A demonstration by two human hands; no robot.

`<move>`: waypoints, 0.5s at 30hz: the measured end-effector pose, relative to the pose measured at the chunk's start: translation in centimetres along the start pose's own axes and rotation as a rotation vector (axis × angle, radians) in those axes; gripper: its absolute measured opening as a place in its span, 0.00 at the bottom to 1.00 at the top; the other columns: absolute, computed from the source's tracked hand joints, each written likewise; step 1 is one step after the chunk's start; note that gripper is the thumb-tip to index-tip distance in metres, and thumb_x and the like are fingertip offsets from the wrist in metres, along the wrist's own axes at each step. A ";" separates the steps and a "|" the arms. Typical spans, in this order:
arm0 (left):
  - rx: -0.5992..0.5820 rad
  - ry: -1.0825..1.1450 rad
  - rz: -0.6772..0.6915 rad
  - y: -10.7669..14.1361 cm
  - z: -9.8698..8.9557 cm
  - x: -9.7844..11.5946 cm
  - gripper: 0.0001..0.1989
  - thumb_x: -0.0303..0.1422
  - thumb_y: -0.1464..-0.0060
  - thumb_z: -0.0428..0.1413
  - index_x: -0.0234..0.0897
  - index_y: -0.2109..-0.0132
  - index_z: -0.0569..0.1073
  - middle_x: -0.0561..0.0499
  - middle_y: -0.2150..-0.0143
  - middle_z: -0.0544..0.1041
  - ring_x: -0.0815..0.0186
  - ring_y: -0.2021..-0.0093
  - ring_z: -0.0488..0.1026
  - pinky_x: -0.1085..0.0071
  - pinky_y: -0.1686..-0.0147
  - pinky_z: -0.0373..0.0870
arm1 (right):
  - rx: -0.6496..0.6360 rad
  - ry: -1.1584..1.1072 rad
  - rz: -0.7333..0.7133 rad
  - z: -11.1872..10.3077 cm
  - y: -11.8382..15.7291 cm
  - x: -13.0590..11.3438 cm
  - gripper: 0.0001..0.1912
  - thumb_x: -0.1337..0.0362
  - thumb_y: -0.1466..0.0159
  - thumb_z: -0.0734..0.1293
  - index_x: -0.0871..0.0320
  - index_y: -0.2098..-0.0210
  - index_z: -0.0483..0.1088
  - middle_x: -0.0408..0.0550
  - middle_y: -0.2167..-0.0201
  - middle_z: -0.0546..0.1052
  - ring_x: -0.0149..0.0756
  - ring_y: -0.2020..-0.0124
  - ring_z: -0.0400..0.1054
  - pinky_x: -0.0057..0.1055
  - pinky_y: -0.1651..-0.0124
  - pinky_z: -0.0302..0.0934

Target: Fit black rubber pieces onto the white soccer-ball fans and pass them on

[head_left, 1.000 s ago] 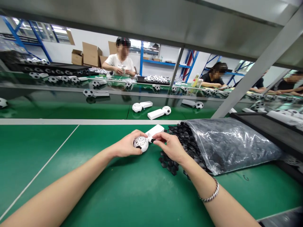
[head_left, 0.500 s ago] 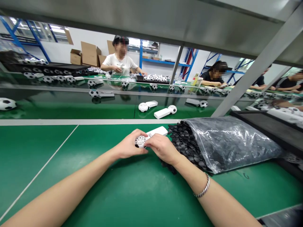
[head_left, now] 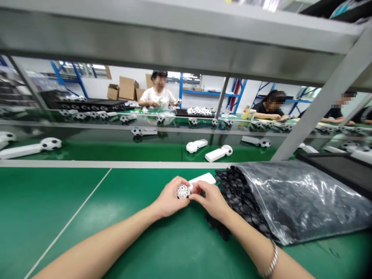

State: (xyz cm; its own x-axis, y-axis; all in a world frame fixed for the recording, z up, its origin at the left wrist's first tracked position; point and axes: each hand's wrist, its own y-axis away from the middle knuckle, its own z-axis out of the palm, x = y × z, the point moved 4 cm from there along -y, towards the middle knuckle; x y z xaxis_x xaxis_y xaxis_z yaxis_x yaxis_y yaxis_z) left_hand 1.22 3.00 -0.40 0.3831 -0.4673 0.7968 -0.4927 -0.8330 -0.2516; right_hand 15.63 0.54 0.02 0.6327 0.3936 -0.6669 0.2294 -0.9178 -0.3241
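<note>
My left hand is closed around the round head of a white soccer-ball handheld fan, whose open grille faces up toward me. The fan's white handle points away to the right, behind my right hand. At the right edge of the head, my right hand pinches with thumb and fingers; whatever is between the fingertips is hidden. Just right of that hand, a heap of small black plastic pieces spills from a clear plastic bag onto the green table.
Beyond the white table edge lie several fans, among them a white fan. A slanted metal post and a dark tray stand to the right. An overhead shelf spans the view. Co-workers sit across, one in a white shirt.
The camera view has tilted up and shifted left. Both hands stay at the fan's head, whose grille now faces more toward me. At far left, more of a fan shows.
</note>
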 end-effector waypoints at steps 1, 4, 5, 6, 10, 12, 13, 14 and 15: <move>-0.008 0.030 -0.027 -0.1 -0.3 -0.3 0.17 0.26 0.62 0.55 0.38 0.60 0.65 0.53 0.66 0.68 0.67 0.68 0.66 0.72 0.69 0.65 | 0.002 0.088 -0.015 -0.5 0.4 -0.2 0.04 0.63 0.44 0.66 0.56 0.70 0.66 0.41 0.72 0.71 0.31 0.70 0.65 0.28 0.67 0.59; 0.039 0.090 -0.109 -1.3 -2.7 -2.0 0.18 0.29 0.60 0.55 0.37 0.58 0.64 0.54 0.70 0.69 0.69 0.73 0.66 0.74 0.74 0.63 | 0.032 0.421 -0.009 -2.6 1.9 0.0 0.03 0.65 0.43 0.65 0.55 0.67 0.67 0.46 0.67 0.72 0.39 0.63 0.64 0.35 0.63 0.60; 0.092 0.080 -0.132 -2.1 -4.1 -2.7 0.18 0.31 0.59 0.55 0.37 0.57 0.64 0.54 0.70 0.69 0.69 0.73 0.66 0.74 0.74 0.63 | 0.046 0.529 0.020 -3.3 2.3 0.3 0.04 0.65 0.43 0.65 0.55 0.67 0.68 0.48 0.65 0.72 0.42 0.62 0.64 0.38 0.62 0.60; 0.154 0.045 -0.157 -3.1 -5.5 -3.5 0.18 0.34 0.57 0.54 0.37 0.56 0.63 0.53 0.69 0.70 0.69 0.73 0.67 0.74 0.75 0.63 | 0.063 0.626 0.062 -3.9 2.7 0.7 0.05 0.66 0.44 0.66 0.55 0.66 0.69 0.50 0.64 0.72 0.45 0.61 0.64 0.41 0.62 0.61; 0.427 -0.290 -0.315 -7.4 -10.9 -6.6 0.21 0.41 0.58 0.54 0.38 0.56 0.65 0.49 0.61 0.71 0.60 0.64 0.70 0.69 0.66 0.67 | 0.078 0.846 0.252 -4.5 3.1 2.1 0.10 0.67 0.47 0.68 0.55 0.64 0.71 0.56 0.63 0.74 0.54 0.61 0.66 0.47 0.63 0.61; 0.464 -0.347 -0.327 -9.2 -12.4 -8.1 0.22 0.42 0.58 0.52 0.36 0.56 0.64 0.45 0.58 0.70 0.53 0.59 0.69 0.63 0.63 0.66 | 0.023 0.873 0.323 -3.8 2.9 2.5 0.08 0.71 0.46 0.67 0.56 0.67 0.73 0.56 0.68 0.75 0.53 0.63 0.67 0.48 0.65 0.62; 0.465 -0.368 -0.324 -10.0 -12.8 -9.0 0.23 0.43 0.58 0.51 0.35 0.55 0.64 0.42 0.57 0.69 0.50 0.57 0.68 0.60 0.62 0.66 | -0.015 0.872 0.350 -3.5 2.7 2.7 0.08 0.73 0.46 0.65 0.56 0.68 0.73 0.56 0.69 0.76 0.52 0.64 0.68 0.47 0.65 0.63; 0.463 -0.395 -0.330 -10.7 -13.2 -10.0 0.24 0.44 0.58 0.50 0.33 0.55 0.65 0.39 0.56 0.68 0.47 0.57 0.68 0.57 0.62 0.65 | -0.047 0.867 0.367 -3.2 2.6 2.8 0.09 0.74 0.46 0.64 0.57 0.68 0.74 0.56 0.69 0.76 0.52 0.63 0.69 0.46 0.65 0.63; 0.437 -0.457 -0.356 -11.6 -13.3 -11.3 0.24 0.44 0.59 0.49 0.33 0.56 0.65 0.38 0.56 0.68 0.46 0.57 0.68 0.56 0.62 0.65 | -0.081 0.848 0.379 -3.0 2.5 2.9 0.10 0.74 0.46 0.64 0.57 0.68 0.74 0.56 0.69 0.76 0.51 0.63 0.69 0.46 0.66 0.64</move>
State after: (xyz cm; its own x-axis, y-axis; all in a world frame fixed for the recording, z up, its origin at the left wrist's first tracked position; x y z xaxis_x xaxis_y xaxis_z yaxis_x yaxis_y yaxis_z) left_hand -7.82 21.91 0.84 0.7972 -0.1431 0.5865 0.0437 -0.9553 -0.2925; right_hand 20.30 -0.76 -0.74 0.9973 -0.0730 0.0045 -0.0719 -0.9906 -0.1161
